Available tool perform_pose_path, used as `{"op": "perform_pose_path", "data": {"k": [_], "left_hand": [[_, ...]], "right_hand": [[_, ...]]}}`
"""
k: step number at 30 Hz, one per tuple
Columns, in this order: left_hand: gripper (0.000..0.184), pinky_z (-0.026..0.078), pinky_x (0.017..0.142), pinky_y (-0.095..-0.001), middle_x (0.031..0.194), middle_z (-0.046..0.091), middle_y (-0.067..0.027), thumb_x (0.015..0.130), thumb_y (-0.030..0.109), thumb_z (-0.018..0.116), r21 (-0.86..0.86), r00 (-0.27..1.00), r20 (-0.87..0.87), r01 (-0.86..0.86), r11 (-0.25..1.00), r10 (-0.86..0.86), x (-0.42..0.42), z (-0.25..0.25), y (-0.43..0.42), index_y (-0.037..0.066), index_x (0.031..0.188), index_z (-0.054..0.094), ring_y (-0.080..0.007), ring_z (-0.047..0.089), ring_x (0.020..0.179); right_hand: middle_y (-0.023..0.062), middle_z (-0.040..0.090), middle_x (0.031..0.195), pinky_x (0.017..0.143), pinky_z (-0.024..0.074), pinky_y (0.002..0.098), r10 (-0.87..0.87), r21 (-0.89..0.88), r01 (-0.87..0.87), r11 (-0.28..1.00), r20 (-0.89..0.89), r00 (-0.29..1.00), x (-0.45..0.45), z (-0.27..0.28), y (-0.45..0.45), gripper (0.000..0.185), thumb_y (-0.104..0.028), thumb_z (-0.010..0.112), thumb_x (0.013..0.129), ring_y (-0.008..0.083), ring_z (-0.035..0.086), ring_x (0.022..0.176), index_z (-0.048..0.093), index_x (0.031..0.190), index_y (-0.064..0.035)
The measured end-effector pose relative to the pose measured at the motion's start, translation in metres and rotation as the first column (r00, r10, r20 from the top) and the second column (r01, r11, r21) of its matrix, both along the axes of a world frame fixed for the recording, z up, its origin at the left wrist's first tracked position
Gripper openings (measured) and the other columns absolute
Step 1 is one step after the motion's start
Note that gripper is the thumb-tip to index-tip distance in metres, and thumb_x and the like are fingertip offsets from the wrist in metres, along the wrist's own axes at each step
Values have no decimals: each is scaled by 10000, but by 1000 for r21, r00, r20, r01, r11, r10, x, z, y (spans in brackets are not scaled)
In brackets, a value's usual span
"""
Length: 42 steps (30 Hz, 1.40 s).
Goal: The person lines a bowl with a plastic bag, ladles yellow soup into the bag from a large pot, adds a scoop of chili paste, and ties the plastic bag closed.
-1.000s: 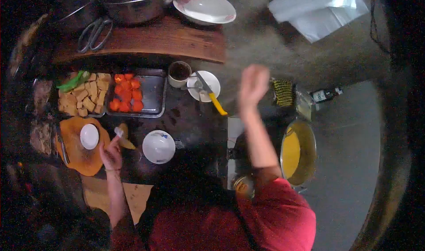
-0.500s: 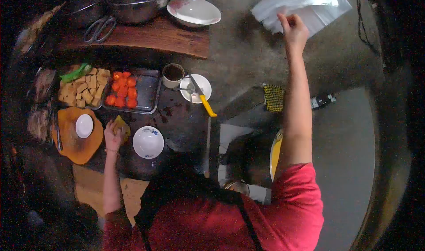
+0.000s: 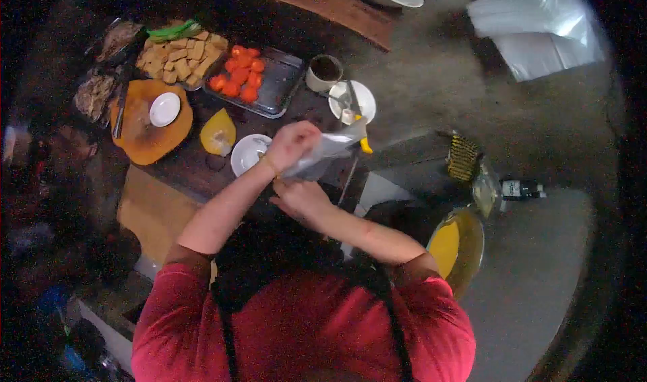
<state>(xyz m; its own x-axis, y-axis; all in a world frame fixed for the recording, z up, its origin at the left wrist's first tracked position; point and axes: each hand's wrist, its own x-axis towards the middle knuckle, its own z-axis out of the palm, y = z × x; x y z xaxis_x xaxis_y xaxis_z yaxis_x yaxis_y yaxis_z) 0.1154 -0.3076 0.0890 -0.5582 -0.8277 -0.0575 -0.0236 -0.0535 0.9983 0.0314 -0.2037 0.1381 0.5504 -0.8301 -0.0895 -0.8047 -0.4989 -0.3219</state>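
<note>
In front of my chest both hands are at a clear plastic bag [image 3: 330, 149]. My left hand [image 3: 295, 144] has its fingers closed on the bag's upper side. My right hand [image 3: 306, 200] is just below, fingers bent at the bag's lower edge; its fingertips are blurred. Partly behind my left hand stands a white bowl [image 3: 248, 154]. To its left lies a yellow piece [image 3: 217, 132] with a pale patch, its kind unclear. Beyond the bag, a yellow-handled knife [image 3: 364, 142] rests on a small white plate [image 3: 360, 99], its handle partly covered by the bag.
A black tray [image 3: 273, 99] holds red pieces, beside tan cubes [image 3: 178, 62] with green chillies or pods. A wooden board [image 3: 151, 139] carries a small white dish [image 3: 165, 109]. A cup [image 3: 323, 72], more plastic bags [image 3: 546, 35], a bottle [image 3: 522, 189] and a basin [image 3: 472, 247] of yellow liquid surround me.
My right hand has come from the stack of bags down to my chest, bringing a bag. My left hand has let go of the yellow piece and moved right to the bag. The view has shifted.
</note>
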Motion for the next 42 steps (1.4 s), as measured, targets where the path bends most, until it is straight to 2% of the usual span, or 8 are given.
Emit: {"op": "perform_pose_path", "data": {"k": [7, 12, 13, 17, 21, 26, 28, 42], "left_hand": [[105, 416, 547, -195, 751, 551, 10, 862, 134, 487, 60, 765, -189, -617, 785, 616, 82, 8, -12, 38, 902, 505, -45, 498, 625], [110, 422, 601, -176, 772, 546, 8, 878, 129, 462, 157, 824, -236, -491, 857, 515, 127, 21, -5, 41, 941, 483, -39, 511, 694], [112, 422, 602, -175, 775, 546, 11, 877, 127, 463, 123, 834, -239, -483, 867, 498, 131, 21, -5, 40, 945, 484, -39, 512, 704], [115, 427, 623, -186, 806, 550, 9, 876, 128, 463, 108, 863, -237, -434, 895, 447, 151, 18, -8, 43, 949, 487, -44, 509, 719], [263, 413, 643, -196, 827, 549, -19, 895, 258, 417, -410, 827, 87, -478, 777, 555, 186, -3, -38, 26, 951, 527, -61, 495, 701], [296, 416, 561, -199, 735, 556, 1, 877, 290, 450, -178, 717, 31, -682, 710, 697, 190, 18, -36, 22, 897, 573, -65, 504, 632], [255, 412, 535, -197, 714, 549, 5, 856, 269, 499, -36, 946, 124, -297, 954, 300, 163, 23, -24, 27, 879, 573, -60, 496, 599], [245, 424, 599, -192, 820, 581, -5, 799, 254, 594, 252, 984, 82, -174, 952, 158, 95, 45, -58, 39, 909, 556, -79, 543, 693]], "right_hand": [[81, 591, 818, 578, 463, 357, 20, -630, 372, 681, 524, 851, -35, 93, -38, 193, -112, 651, 669, 263, 566, 685, 589, 849, -85], [136, 560, 1002, 774, 419, 326, -90, -400, 381, 834, 582, 808, -34, 88, -133, 333, -206, 655, 720, 266, 529, 909, 561, 978, -18], [111, 564, 1021, 785, 417, 297, -133, -4, 176, 984, 641, 756, -28, 78, -147, 352, -187, 656, 721, 203, 531, 914, 554, 1013, -20], [63, 609, 945, 763, 422, 236, -163, 655, -339, 676, 580, 798, 0, 40, -189, 316, -168, 652, 732, 92, 548, 833, 574, 995, -12], [56, 632, 805, 715, 433, 219, -125, 734, -292, 614, 455, 882, 16, 17, -205, 220, -152, 645, 739, 91, 570, 724, 607, 888, 6], [54, 628, 743, 655, 449, 219, -397, 759, -203, 619, 526, 752, 19, -8, -201, 138, -126, 620, 757, 97, 581, 686, 618, 789, 8], [53, 626, 742, 644, 450, 218, -415, 735, -199, 649, 561, 716, 26, -13, -192, 128, -122, 623, 755, 97, 580, 680, 616, 786, 2], [-5, 525, 640, 547, 416, 245, -382, 440, -63, 896, 835, 395, 16, -22, -172, 198, -50, 687, 629, 84, 497, 604, 490, 648, -50]]}}
